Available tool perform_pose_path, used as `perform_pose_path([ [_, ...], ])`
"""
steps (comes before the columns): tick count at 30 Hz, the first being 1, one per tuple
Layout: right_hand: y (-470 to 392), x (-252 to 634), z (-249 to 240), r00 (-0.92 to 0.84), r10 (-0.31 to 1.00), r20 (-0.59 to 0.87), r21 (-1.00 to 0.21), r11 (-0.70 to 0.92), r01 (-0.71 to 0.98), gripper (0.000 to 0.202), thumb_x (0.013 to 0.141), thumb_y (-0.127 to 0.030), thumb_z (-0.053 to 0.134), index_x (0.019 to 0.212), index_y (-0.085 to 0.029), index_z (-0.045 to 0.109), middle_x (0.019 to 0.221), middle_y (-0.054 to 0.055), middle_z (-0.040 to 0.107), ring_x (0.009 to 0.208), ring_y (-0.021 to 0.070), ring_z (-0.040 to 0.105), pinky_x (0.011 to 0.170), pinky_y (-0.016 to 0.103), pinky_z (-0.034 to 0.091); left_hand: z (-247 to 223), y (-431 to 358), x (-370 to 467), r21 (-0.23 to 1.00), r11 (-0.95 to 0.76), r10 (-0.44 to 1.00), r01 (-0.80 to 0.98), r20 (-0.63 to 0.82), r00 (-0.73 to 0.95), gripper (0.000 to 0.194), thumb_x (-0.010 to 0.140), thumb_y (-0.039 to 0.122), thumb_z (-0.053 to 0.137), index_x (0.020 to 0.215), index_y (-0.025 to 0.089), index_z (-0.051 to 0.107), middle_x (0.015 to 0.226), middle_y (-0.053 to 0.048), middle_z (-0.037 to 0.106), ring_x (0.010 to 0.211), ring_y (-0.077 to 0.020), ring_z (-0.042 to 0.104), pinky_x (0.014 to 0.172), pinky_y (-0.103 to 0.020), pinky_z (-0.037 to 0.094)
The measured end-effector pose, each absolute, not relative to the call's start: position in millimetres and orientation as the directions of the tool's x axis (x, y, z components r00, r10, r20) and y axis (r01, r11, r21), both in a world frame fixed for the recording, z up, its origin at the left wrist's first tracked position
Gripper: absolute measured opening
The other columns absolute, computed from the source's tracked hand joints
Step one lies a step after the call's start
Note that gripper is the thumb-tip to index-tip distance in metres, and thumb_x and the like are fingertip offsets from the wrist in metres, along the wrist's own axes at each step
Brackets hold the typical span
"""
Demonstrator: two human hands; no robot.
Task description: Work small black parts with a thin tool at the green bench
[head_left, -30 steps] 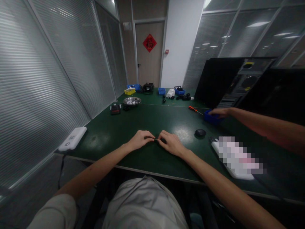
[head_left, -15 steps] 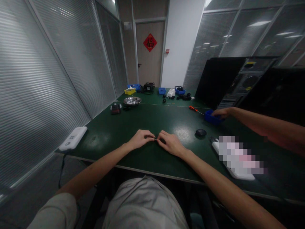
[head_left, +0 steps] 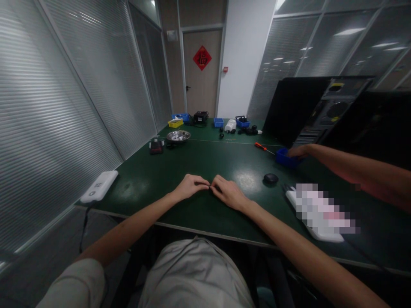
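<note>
My left hand [head_left: 192, 186] and my right hand [head_left: 228, 192] meet fingertip to fingertip over the near middle of the green table [head_left: 192, 160]. Both are closed in a pinch. A tiny dark piece [head_left: 209, 186] shows between the fingertips, too small to name. To the right of my right hand lies a round black object [head_left: 270, 179]. Another person's hand [head_left: 298, 152] reaches into a blue bin [head_left: 285, 159] farther right, and its fingertips are hidden there.
An orange-handled screwdriver [head_left: 261, 147] lies beside the blue bin. A metal bowl [head_left: 178, 136] and a dark box [head_left: 156, 146] stand at the back left. White devices sit at the left [head_left: 99, 186] and right [head_left: 321, 234]. A computer case [head_left: 330, 111] stands at the right.
My fingers have drawn slightly closer around the tiny dark piece. The other person's hand has shifted a little within the blue bin.
</note>
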State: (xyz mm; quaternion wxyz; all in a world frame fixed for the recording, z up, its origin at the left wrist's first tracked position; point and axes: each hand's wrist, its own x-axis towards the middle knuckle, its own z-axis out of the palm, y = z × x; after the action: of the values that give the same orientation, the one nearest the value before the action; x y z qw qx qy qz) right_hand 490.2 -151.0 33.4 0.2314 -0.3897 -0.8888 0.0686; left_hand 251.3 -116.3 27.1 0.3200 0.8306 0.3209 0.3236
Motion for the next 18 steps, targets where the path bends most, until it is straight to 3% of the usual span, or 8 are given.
perform_pose_path([
  [6,-153,490,37,-0.593,0.727,0.347,-0.288,0.684,0.670,0.007,0.105,-0.029,0.052,0.105,-0.023,0.055,0.103,0.002,0.060,0.078,0.0147,0.059,0.066,0.026,0.037,28,-108,248,0.789,-0.532,0.785,0.307,0.323,0.529,0.024,0.090,0.040,0.073,0.102,0.020,0.080,0.105,-0.006,0.076,0.092,-0.0197,0.069,0.084,-0.031,0.052],
  [13,-153,492,36,-0.582,0.732,0.353,-0.285,0.677,0.679,0.008,0.105,-0.029,0.052,0.104,-0.023,0.056,0.102,0.002,0.059,0.076,0.0139,0.058,0.065,0.026,0.036,25,-88,243,0.629,-0.620,0.760,0.470,0.330,0.560,0.020,0.090,0.039,0.073,0.099,0.023,0.081,0.100,-0.006,0.071,0.094,-0.0202,0.063,0.088,-0.033,0.048],
  [18,-153,493,35,-0.570,0.739,0.358,-0.286,0.668,0.687,0.009,0.105,-0.031,0.052,0.103,-0.023,0.057,0.102,0.002,0.059,0.076,0.0136,0.057,0.064,0.025,0.035,25,-91,238,0.615,-0.617,0.758,0.491,0.296,0.581,0.025,0.092,0.039,0.071,0.110,0.023,0.079,0.108,-0.007,0.068,0.098,-0.0206,0.063,0.088,-0.033,0.049],
])
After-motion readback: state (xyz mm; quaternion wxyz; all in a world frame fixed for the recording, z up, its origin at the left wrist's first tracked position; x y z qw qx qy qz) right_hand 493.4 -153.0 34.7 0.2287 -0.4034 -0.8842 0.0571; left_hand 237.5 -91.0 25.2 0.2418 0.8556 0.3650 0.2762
